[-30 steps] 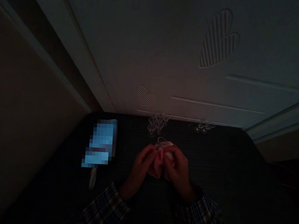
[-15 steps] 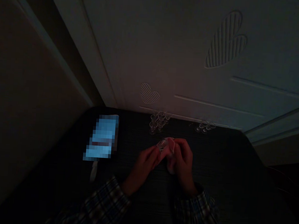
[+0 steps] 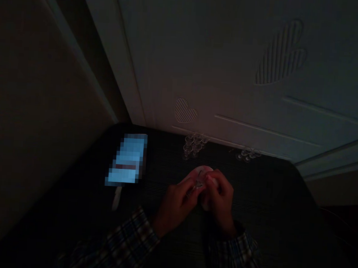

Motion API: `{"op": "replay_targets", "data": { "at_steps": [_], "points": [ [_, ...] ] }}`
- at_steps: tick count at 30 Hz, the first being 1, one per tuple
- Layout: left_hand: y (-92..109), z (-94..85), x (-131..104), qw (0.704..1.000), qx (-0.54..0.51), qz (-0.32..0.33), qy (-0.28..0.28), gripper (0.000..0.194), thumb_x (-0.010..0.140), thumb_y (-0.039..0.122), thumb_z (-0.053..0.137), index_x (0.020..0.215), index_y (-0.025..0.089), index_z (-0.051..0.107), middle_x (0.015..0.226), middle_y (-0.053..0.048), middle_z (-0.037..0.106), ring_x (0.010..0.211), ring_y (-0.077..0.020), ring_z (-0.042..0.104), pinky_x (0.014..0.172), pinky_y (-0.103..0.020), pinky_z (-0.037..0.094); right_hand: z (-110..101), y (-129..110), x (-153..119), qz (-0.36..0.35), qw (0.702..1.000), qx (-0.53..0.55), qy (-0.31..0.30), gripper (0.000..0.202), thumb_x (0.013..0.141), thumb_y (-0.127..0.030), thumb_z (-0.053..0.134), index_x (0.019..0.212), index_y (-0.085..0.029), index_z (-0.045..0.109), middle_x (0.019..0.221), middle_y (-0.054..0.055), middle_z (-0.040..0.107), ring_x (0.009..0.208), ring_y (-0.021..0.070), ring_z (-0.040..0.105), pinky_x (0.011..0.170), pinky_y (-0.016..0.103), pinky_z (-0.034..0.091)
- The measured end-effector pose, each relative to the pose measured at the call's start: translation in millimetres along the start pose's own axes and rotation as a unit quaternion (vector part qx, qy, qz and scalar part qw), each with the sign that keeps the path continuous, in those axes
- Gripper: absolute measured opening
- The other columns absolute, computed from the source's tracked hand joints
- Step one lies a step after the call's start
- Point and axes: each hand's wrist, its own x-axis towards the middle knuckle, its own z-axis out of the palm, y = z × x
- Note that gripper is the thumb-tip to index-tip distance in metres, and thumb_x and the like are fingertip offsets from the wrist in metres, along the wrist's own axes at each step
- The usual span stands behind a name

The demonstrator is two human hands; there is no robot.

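My left hand and my right hand meet above the dark table. A pale pink cloth is bunched between them, and a small clear glass shows in its folds. The left fingers are closed round the near-left side of the cloth and glass. My right hand pinches the cloth at the glass's right side, its thumb and fingertips pressed close together. Dim light and the cloth hide most of the glass.
Behind my hands stands a cluster of small stemmed glasses, with a smaller group of glasses to its right. A lit screen, blurred out, is at the left with a pale strap. A white panel with heart reliefs borders the table.
The cloth has spread wider round the glass, and my left thumb has moved up over it. My right fingers have shifted on the cloth. The whole view has moved slightly.
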Motion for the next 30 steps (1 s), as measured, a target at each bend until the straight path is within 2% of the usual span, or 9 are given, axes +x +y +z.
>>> {"op": "replay_targets", "data": {
  "at_steps": [3, 8, 12, 16, 20, 24, 28, 30],
  "points": [
    [1, -0.3, 0, 0.999, -0.019, -0.011, 0.024, 0.014, 0.084, 0.034, 0.048, 0.083, 0.020, 0.049, 0.066, 0.004, 0.053, 0.053, -0.0088, 0.048, 0.049, -0.019, 0.033, 1, -1, 0, 0.027, 0.999, 0.012, 0.017, 0.013, 0.082, -0.031, 0.055, 0.075, -0.020, 0.060, 0.074, 0.000, 0.059, 0.066, 0.0131, 0.055, 0.056, 0.023, 0.041],
    [-1, 2.7, 2, 0.998, 0.017, -0.019, 0.059, 0.023, 0.079, 0.034, 0.056, 0.092, 0.021, 0.044, 0.069, 0.005, 0.053, 0.057, -0.0095, 0.051, 0.050, -0.019, 0.036, 0, 3, 1, 0.081, 0.994, 0.006, 0.068, 0.020, 0.080, -0.035, 0.057, 0.070, -0.017, 0.057, 0.065, -0.002, 0.057, 0.055, 0.0100, 0.051, 0.049, 0.020, 0.038],
    [-2, 3.1, 6, 0.998, 0.030, -0.006, 0.049, 0.017, 0.084, 0.036, 0.050, 0.090, 0.020, 0.049, 0.075, 0.003, 0.056, 0.063, -0.0104, 0.053, 0.057, -0.021, 0.039, 0, 4, 2, 0.089, 0.991, 0.001, 0.096, 0.023, 0.080, -0.037, 0.056, 0.069, -0.017, 0.056, 0.057, -0.005, 0.052, 0.047, 0.0078, 0.045, 0.044, 0.019, 0.034],
    [-1, -0.4, 7, 0.997, 0.045, 0.023, 0.056, 0.019, 0.084, 0.037, 0.050, 0.088, 0.019, 0.053, 0.085, 0.000, 0.056, 0.072, -0.0119, 0.052, 0.063, -0.022, 0.039, -1, 5, 4, 0.075, 0.992, 0.007, 0.100, 0.022, 0.080, -0.036, 0.056, 0.069, -0.017, 0.056, 0.058, -0.005, 0.051, 0.049, 0.0078, 0.045, 0.046, 0.018, 0.035],
    [2, -2.2, 7, 0.998, 0.013, 0.030, 0.046, 0.022, 0.082, 0.039, 0.052, 0.079, 0.017, 0.055, 0.080, 0.000, 0.053, 0.071, -0.0122, 0.050, 0.064, -0.023, 0.037, -2, 7, 5, 0.069, 0.993, 0.006, 0.096, 0.022, 0.080, -0.035, 0.058, 0.068, -0.017, 0.056, 0.060, -0.004, 0.051, 0.053, 0.0081, 0.046, 0.049, 0.019, 0.036],
    [-2, -1.0, 11, 0.994, -0.103, -0.031, 0.026, 0.031, 0.084, 0.043, 0.047, 0.071, 0.016, 0.054, 0.068, 0.002, 0.051, 0.063, -0.0111, 0.046, 0.059, -0.023, 0.035, -2, 9, 3, 0.076, 0.994, 0.020, 0.081, 0.023, 0.080, -0.036, 0.057, 0.068, -0.017, 0.055, 0.061, -0.004, 0.052, 0.052, 0.0082, 0.047, 0.050, 0.019, 0.037],
    [-13, -0.3, 18, 0.960, -0.243, -0.134, 0.028, 0.043, 0.083, 0.053, 0.037, 0.066, 0.016, 0.050, 0.051, 0.006, 0.038, 0.046, -0.0085, 0.034, 0.046, -0.022, 0.028, 1, 7, -2, 0.051, 0.997, -0.017, 0.055, 0.021, 0.081, -0.036, 0.056, 0.070, -0.017, 0.056, 0.067, -0.002, 0.057, 0.057, 0.0101, 0.050, 0.052, 0.020, 0.038],
    [-16, -0.8, 20, 0.955, -0.257, -0.139, 0.039, 0.046, 0.083, 0.055, 0.034, 0.061, 0.016, 0.046, 0.048, 0.006, 0.034, 0.044, -0.0083, 0.032, 0.044, -0.022, 0.026, 2, 5, -3, 0.029, 0.998, -0.047, 0.034, 0.020, 0.081, -0.035, 0.056, 0.072, -0.017, 0.058, 0.068, -0.001, 0.059, 0.058, 0.0109, 0.052, 0.053, 0.021, 0.038]
  ]
}}
